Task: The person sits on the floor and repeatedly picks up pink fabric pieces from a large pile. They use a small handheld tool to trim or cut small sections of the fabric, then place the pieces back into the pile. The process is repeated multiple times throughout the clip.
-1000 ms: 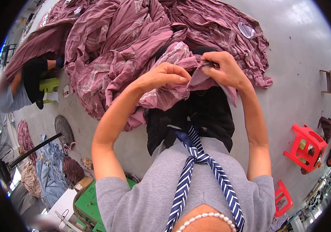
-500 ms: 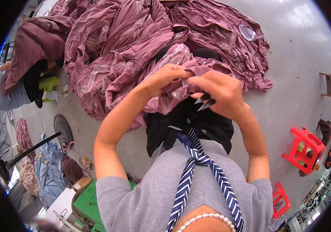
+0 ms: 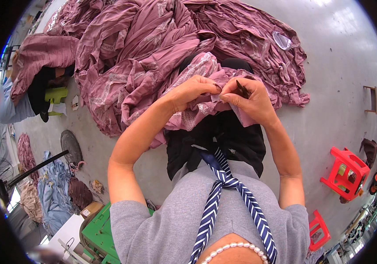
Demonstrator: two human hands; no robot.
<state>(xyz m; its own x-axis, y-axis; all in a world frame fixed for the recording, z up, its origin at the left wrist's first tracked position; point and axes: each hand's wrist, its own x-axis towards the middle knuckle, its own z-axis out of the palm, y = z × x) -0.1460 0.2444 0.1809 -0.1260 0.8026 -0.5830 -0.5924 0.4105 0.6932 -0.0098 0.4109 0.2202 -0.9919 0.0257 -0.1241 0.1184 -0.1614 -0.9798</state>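
Observation:
A dusty-pink fabric (image 3: 151, 66) with white lace-like patterned bands lies in heavy folds over my knees and spreads ahead of me. My left hand (image 3: 193, 91) pinches its edge between thumb and fingertips. Close beside it, my right hand (image 3: 252, 102) is closed, thumb and forefinger meeting on the same edge. Dark pointed thread snips (image 3: 242, 89) are tucked in the right hand, their tips pointing up and away from the cloth; their handle end is hidden by the fingers.
Red plastic stools (image 3: 346, 174) stand on the grey floor at right. On the left are a co-worker's blue sleeve (image 3: 19, 105) with more pink cloth, a black pole (image 3: 41, 167) on a round base, and a blue cloth pile (image 3: 56, 193). A green machine (image 3: 102, 235) is near my left elbow.
My right hand has turned and come up to the fabric edge beside my left. The snips' blades swung from pointing down-left to pointing up. On the left, the co-worker's pink cloth has shifted lower.

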